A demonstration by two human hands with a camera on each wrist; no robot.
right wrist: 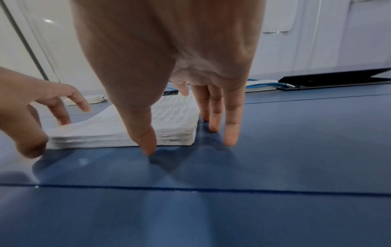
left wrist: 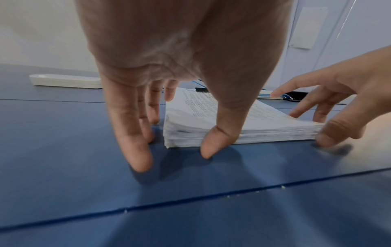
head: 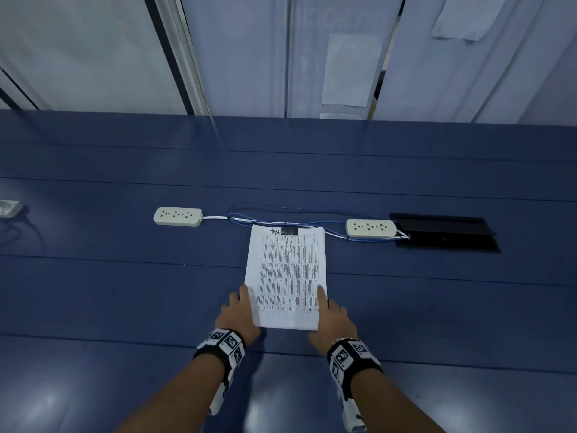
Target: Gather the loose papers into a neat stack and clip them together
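A thick stack of printed papers (head: 285,270) lies on the blue table (head: 125,292), its near end between my hands. A black binder clip (head: 288,231) sits on the stack's far edge, its wire handle folded flat on the top sheet. My left hand (head: 239,310) is at the near left corner, thumb against the near edge (left wrist: 275,132) and straight fingers down the left side. My right hand (head: 332,320) mirrors it at the near right corner, thumb on the near edge (right wrist: 105,133) and fingers along the right side. Neither hand grips the stack.
Two white power strips (head: 178,216) (head: 371,228) lie just beyond the stack, joined by blue and white cables (head: 281,214) that run into an open black cable hatch (head: 443,232). A small grey object (head: 9,207) sits at the far left edge.
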